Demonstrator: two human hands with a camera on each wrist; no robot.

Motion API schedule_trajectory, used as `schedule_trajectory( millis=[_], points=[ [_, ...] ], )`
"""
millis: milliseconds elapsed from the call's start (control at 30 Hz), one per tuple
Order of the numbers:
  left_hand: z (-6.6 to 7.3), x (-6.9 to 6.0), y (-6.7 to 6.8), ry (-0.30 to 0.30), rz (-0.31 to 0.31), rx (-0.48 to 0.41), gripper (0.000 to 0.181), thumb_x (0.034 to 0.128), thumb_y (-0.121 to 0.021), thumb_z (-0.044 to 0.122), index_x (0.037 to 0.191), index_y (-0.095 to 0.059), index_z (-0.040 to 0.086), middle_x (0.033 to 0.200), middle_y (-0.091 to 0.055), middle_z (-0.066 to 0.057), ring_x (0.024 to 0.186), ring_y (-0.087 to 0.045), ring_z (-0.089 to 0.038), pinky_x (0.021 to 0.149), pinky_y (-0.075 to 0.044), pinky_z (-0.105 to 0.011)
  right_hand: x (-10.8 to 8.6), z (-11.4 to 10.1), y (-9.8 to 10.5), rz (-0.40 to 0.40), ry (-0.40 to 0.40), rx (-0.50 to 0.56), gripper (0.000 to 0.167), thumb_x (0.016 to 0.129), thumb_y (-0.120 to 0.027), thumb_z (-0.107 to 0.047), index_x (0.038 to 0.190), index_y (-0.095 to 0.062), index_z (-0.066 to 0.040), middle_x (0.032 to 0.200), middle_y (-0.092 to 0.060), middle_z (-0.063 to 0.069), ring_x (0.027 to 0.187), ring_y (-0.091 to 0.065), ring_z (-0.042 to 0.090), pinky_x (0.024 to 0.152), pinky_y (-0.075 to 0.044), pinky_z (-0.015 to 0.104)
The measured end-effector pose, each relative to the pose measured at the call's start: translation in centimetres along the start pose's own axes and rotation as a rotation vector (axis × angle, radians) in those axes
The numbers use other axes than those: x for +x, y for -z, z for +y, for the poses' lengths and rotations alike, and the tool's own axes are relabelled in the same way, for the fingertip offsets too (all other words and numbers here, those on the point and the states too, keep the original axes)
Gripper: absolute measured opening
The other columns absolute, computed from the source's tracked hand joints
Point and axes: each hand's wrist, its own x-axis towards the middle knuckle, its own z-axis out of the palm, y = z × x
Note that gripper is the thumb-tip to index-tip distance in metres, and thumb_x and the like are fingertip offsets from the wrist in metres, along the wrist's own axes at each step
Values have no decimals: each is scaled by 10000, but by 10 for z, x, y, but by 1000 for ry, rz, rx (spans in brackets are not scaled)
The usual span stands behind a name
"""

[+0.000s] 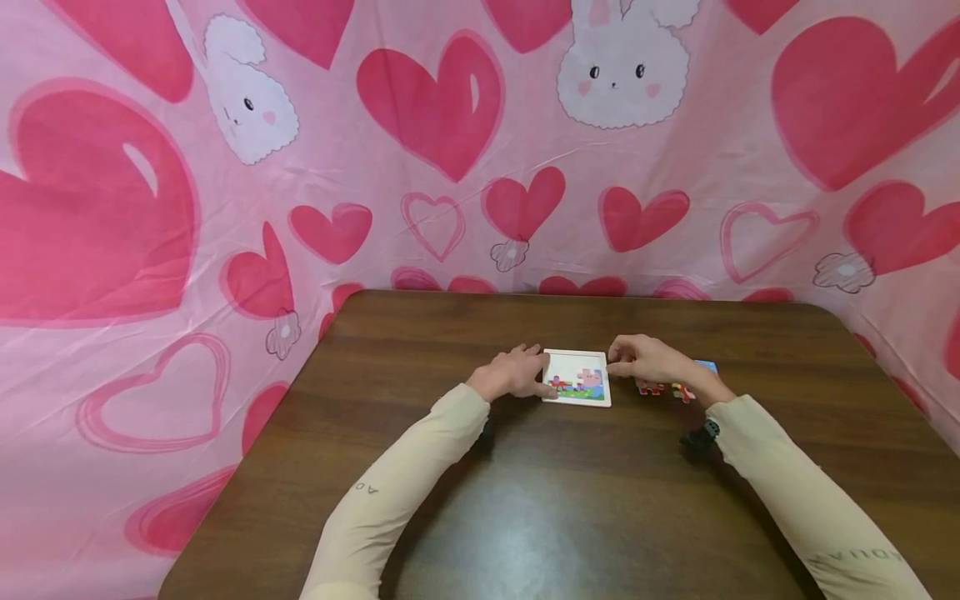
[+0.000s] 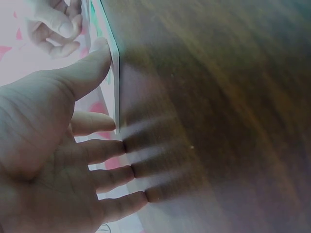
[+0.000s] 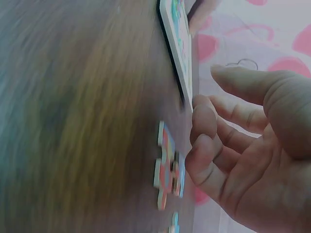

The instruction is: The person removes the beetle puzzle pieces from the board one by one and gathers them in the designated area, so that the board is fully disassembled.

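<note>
One puzzle tray lies between left hand and right hand.

Glare marks the table (near side); 2 wrist views look hazy.

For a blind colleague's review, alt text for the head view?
A person's left hand touches the left side of a partly filled puzzle tray; the right hand is beside its right edge, near loose pieces on a brown table.

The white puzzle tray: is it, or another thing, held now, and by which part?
Nothing is visibly gripped. The left hand only touches the white puzzle tray along its left side, and the right hand shows nothing between its fingers.
</note>
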Motion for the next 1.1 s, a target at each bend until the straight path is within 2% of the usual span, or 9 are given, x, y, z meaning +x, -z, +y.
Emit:
schedule_trajectory(
  millis=[367, 600, 867, 1100],
  points=[
    [1, -1, 1, -4, 1, 14, 732, 892, -593, 613, 1468, -422, 195, 1629, -261, -80, 1504, -241, -315, 1161, -319, -515, 2, -9, -9, -40, -10, -24, 270, 912, -702, -256, 1072, -593, -69, 774, -615, 70, 544, -555, 189, 484, -489, 330],
    [1, -1, 0, -3, 3, 7, 733, 894, -595, 608, 1473, -420, 195, 1628, -265, -80, 1504, -240, -313, 1160, -320, -516, 5, -9, -16, -69, -21, -63, 296, 899, -719, -276, 1084, -578, -94, 728, -585, 31, 507, -524, 155, 442, -444, 291],
    [2, -2, 0, 0, 10, -4, 744, 886, -606, 609, 1475, -419, 193, 1630, -260, -73, 1507, -233, -313, 1160, -316, -521, 6, -15, -15, -107, -47, -82, 297, 881, -741, -251, 1051, -571, -77, 763, -570, 51, 509, -499, 161, 424, -420, 281],
    [4, -3, 1, 2, 1, -3, 742, 890, -606, 602, 1478, -416, 190, 1632, -255, -74, 1508, -229, -313, 1160, -316, -520, 10, -21, -16, -67, 3, -111, 294, 845, -776, -188, 988, -576, -26, 811, -556, 52, 666, -499, 156, 591, -428, 275]
  ],
)
